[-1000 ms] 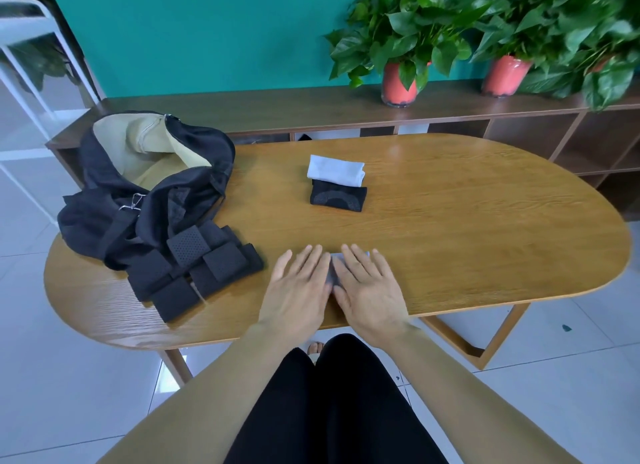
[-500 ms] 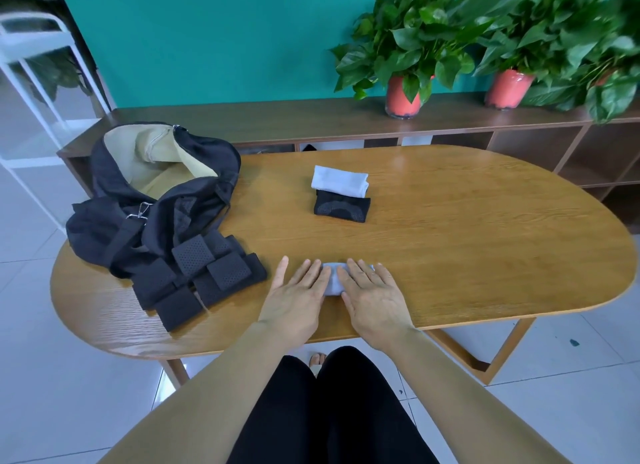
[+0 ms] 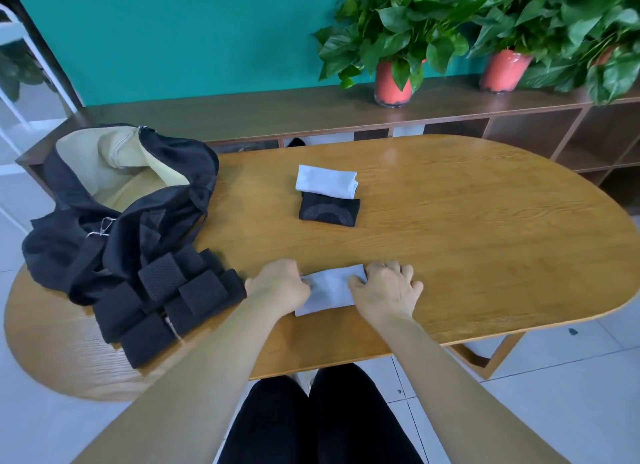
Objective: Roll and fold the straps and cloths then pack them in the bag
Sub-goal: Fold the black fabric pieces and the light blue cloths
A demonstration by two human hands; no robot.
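A folded pale grey cloth [image 3: 330, 290] lies near the table's front edge. My left hand [image 3: 280, 285] pinches its left side and my right hand [image 3: 389, 288] grips its right side, fingers curled. A folded white cloth [image 3: 325, 181] and a folded black cloth [image 3: 329, 212] sit together at mid-table. The black bag [image 3: 114, 200] with a tan lining lies open at the left. Several rolled black straps [image 3: 166, 301] are piled in front of it.
The oval wooden table [image 3: 485, 238] has bare wood on its right half. Behind it runs a low wooden shelf [image 3: 277, 113] with two potted plants [image 3: 394, 41] in red pots. A white rack stands at far left.
Both hands were flat over the grey cloth. They have spread apart and curled onto its two sides, uncovering the cloth between them.
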